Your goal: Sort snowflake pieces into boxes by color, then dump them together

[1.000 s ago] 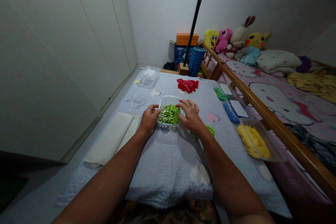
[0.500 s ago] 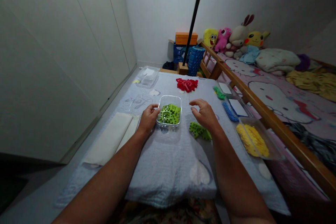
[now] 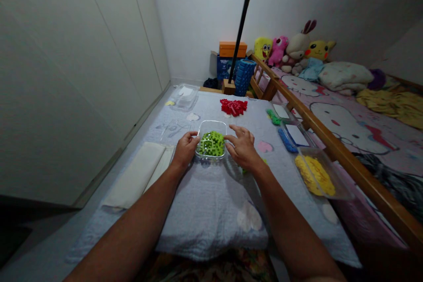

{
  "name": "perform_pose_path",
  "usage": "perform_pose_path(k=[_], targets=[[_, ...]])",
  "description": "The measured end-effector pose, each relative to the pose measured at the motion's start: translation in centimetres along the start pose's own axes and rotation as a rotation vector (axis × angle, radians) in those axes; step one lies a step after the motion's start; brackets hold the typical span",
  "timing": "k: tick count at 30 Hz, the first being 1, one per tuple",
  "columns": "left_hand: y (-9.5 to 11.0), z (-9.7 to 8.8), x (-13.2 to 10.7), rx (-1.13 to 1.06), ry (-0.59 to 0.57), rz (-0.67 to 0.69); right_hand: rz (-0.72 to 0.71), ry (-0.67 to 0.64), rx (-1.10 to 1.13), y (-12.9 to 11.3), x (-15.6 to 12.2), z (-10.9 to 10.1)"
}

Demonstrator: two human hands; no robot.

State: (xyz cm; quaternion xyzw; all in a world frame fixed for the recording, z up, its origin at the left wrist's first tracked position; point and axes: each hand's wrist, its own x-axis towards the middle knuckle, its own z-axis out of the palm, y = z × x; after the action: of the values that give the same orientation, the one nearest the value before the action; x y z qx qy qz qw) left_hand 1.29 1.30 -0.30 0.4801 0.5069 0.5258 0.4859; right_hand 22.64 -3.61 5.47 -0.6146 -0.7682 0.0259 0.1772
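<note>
A clear plastic container [image 3: 212, 124] holding several light-green interlocking pieces [image 3: 211, 144] sits mid-table on a pale blue cloth [image 3: 205, 202]. My left hand [image 3: 184, 150] is curled against the container's left wall, gripping it. My right hand [image 3: 242, 146] rests at its right side with the fingers spread, fingertips touching the rim. A few loose green pieces [image 3: 264, 161] peek out from under my right wrist.
Red pieces [image 3: 234, 106] lie in a pile farther back. At the right are yellow pieces in a clear tray [image 3: 313, 175], blue pieces [image 3: 284, 139] and dark green pieces [image 3: 273, 117]. An empty clear box [image 3: 185, 97], a folded white cloth [image 3: 139, 174], a wooden bed rail [image 3: 330, 141] and a black pole [image 3: 240, 26] surround the table.
My right hand, which had swung out right above the loose green pieces, has come back to the container's right edge and now covers most of them. My left hand stayed put.
</note>
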Motion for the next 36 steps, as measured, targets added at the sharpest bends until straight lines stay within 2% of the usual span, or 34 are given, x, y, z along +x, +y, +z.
perform_pose_path(k=[6, 12, 14, 17, 20, 23, 30, 36], targets=[[-0.2, -0.1, 0.1, 0.012, -0.009, 0.006, 0.003, -0.040, -0.054, -0.7, 0.3, 0.9], [-0.2, -0.1, 0.1, 0.010, -0.005, 0.020, 0.019, -0.006, 0.089, 1.7, 0.3, -1.1], [-0.1, 0.0, 0.1, 0.004, -0.003, 0.013, 0.045, -0.064, 0.084, 2.7, -0.2, -2.2], [0.1, 0.0, 0.0, -0.002, -0.023, -0.004, 0.114, -0.242, -0.022, 3.4, -1.4, -3.1], [0.3, 0.0, -0.1, 0.000, -0.027, -0.003, 0.139, -0.390, -0.139, 3.2, -2.4, -2.8], [0.3, 0.0, -0.1, 0.000, -0.017, -0.001, 0.154, -0.441, -0.209, 2.7, -2.8, -1.8], [0.0, 0.0, -0.1, 0.000, -0.022, -0.002, 0.166, -0.367, -0.159, 3.0, -2.9, -0.2], [0.1, 0.0, -0.2, -0.022, -0.030, -0.003, 0.120, -0.153, 0.208, 4.5, -2.6, 0.6]])
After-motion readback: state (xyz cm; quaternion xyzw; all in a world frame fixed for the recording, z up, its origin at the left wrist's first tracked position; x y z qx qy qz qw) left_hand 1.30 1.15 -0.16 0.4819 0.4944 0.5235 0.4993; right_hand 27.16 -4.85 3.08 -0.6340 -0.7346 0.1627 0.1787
